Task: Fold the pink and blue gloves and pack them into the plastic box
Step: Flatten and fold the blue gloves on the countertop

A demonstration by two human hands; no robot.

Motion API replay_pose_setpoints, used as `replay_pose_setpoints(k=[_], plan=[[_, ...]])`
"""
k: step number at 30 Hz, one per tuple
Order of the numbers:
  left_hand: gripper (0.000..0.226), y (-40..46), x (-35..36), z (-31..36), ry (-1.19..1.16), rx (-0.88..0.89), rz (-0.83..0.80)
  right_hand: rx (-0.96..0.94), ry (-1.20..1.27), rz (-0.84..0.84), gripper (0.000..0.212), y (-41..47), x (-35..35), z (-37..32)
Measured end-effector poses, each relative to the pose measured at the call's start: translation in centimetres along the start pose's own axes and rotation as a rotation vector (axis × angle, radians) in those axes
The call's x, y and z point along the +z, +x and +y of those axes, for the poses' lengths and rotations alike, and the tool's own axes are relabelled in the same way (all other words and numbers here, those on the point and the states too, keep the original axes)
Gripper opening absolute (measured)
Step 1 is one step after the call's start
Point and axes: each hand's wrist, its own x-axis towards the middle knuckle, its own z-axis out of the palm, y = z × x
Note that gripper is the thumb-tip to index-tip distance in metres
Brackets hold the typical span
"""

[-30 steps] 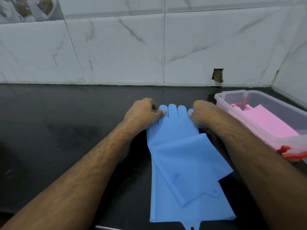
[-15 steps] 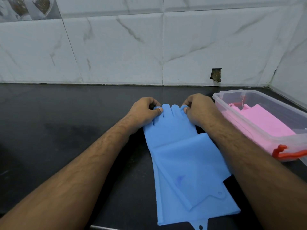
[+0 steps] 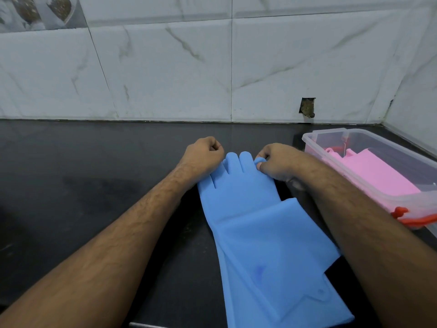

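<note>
The blue gloves (image 3: 260, 233) lie stacked on the counter (image 3: 82, 197), cuffs nearest; since a second ago both hands have curled tighter onto the fingertips at the far end, so a fold toward the cuffs looks imminent; the left hand (image 3: 203, 155) and right hand (image 3: 276, 162) pinch opposite corners; beyond, pink gloves (image 3: 378, 171) already sit in the box (image 3: 314, 138).

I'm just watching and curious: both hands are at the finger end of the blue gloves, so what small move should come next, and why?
Probably lift that finger end and fold it back toward the cuffs. Both the left hand and right hand grip the fingertips of the blue gloves, which lie long on the counter, likely too long for the plastic box already holding the pink gloves.
</note>
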Motion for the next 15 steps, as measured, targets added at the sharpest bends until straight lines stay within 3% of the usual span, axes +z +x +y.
replay_pose_setpoints(k=[5,10,13,15], plan=[[0.059,-0.17,-0.13,0.24,-0.027,-0.105,-0.169,0.025,0.186,-0.112,0.011,-0.34,0.10,-0.31],[0.026,-0.29,-0.33,-0.02,0.002,-0.017,-0.111,-0.004,0.172,-0.053,0.014,-0.13,0.30,-0.15],[0.015,-0.30,-0.52,0.05,-0.004,-0.017,-0.107,-0.043,-0.043,0.015,0.029,0.30,0.29,-0.30],[0.014,-0.32,-0.62,-0.08,0.009,-0.034,-0.108,-0.061,-0.139,0.048,0.028,0.43,0.60,-0.21]])
